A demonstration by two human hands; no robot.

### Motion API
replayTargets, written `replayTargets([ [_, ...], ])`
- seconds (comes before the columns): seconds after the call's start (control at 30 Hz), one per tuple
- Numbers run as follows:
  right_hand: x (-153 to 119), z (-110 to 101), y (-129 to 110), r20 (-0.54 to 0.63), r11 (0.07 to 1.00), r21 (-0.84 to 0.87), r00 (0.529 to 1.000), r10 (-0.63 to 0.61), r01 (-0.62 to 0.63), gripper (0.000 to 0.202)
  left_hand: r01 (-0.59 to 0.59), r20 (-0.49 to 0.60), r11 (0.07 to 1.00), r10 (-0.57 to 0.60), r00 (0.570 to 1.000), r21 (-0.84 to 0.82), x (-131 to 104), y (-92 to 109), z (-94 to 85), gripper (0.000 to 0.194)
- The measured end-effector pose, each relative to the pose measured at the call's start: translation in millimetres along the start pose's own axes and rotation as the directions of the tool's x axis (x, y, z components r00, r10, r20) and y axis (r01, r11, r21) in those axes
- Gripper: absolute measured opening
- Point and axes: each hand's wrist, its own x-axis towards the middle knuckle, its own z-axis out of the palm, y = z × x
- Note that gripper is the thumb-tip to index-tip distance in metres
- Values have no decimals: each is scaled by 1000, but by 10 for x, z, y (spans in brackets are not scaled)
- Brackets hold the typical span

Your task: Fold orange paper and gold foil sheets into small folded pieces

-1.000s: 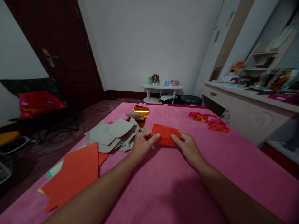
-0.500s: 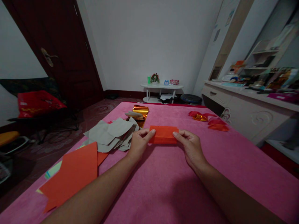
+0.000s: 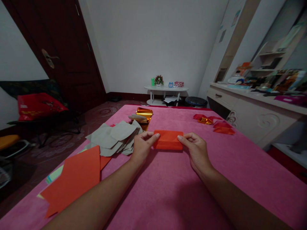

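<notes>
A small folded orange paper (image 3: 168, 140) is held up over the pink cloth (image 3: 163, 185), with a crease running across it. My left hand (image 3: 144, 143) pinches its left end between thumb and fingers. At its right end, my right hand (image 3: 195, 146) grips it the same way. Left of my left hand lies a loose pile of grey paper pieces (image 3: 115, 137). Nearer, partly beside my left forearm, is a larger orange sheet (image 3: 74, 179) over some pale sheets.
Shiny gold foil (image 3: 144, 112) lies behind the grey pile. Red and orange crumpled pieces (image 3: 223, 127) and a gold piece (image 3: 205, 120) are at the back right. Beyond stand a small white table (image 3: 165, 88) and a drawer cabinet (image 3: 254, 111).
The folded orange paper has tilted slightly, its lower edge a little lower and more of its face showing. Both hands keep their hold with barely any shift.
</notes>
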Motion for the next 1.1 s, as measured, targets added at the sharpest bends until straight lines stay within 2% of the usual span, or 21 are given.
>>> replayTargets([
  [0.43,-5,25,-13,-28,996,67,997,66,-64,25,-26,-12,1000,26,1000,6,7,-17,5,24],
  [0.63,-16,21,-20,-1,986,125,993,114,-113,29,26,-47,998,-29,999,-49,7,-46,16,25],
  [0.73,11,14,-2,51,985,116,991,122,-128,36,35,-34,993,-40,999,-115,19,-80,0,38],
  [0.83,66,-16,-13,113,998,-36,992,51,-47,24,16,0,997,-16,1000,-79,53,-66,-26,40],
  [0.97,124,-133,-154,165,939,-311,982,-95,143,14,-66,106,991,54,993,118,121,67,-77,13],
  [1.03,115,-232,-236,281,859,-412,939,-197,303,6,-192,222,945,135,966,264,127,135,-121,10],
  [1.07,97,-289,-263,363,806,-443,901,-240,393,4,-284,307,903,184,934,323,114,155,-148,13],
  [1.1,69,-350,-275,450,747,-461,852,-268,478,7,-388,407,848,231,884,360,89,163,-177,16],
])
